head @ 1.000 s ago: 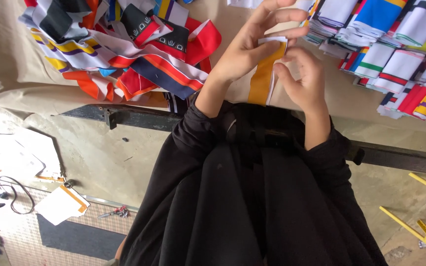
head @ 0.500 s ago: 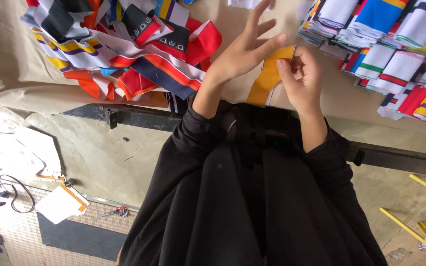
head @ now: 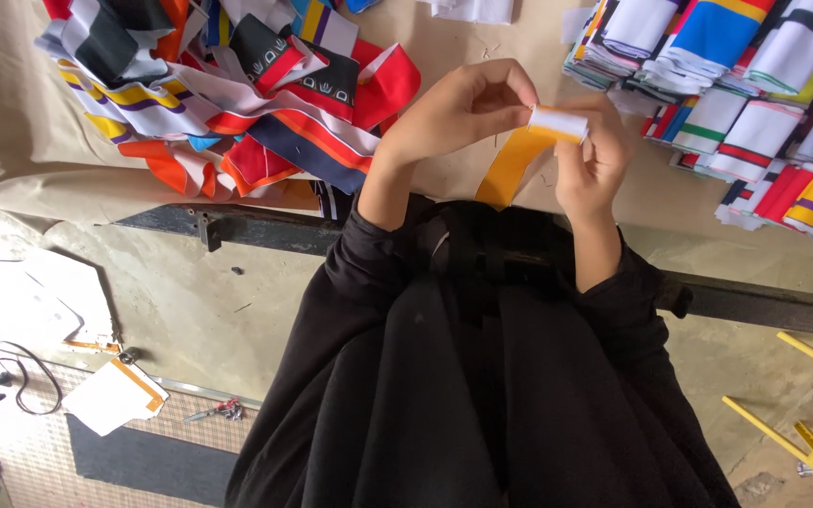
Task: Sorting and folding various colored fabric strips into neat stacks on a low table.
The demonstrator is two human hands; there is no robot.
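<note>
Yellow-and-white fabric strip (head: 519,160) — pinched at its white end by left hand (head: 454,113) and right hand (head: 590,160) — between loose collar pile (head: 228,103) and folded stacks (head: 736,85).

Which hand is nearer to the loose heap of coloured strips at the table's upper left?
Left. The left hand pinches the orange-and-white strip just beside the heap. The right hand holds the same strip's other side, farther from it, nearer the folded stacks.

Both hands (head: 529,132) pinch a yellow-white strip (head: 519,160).
</note>
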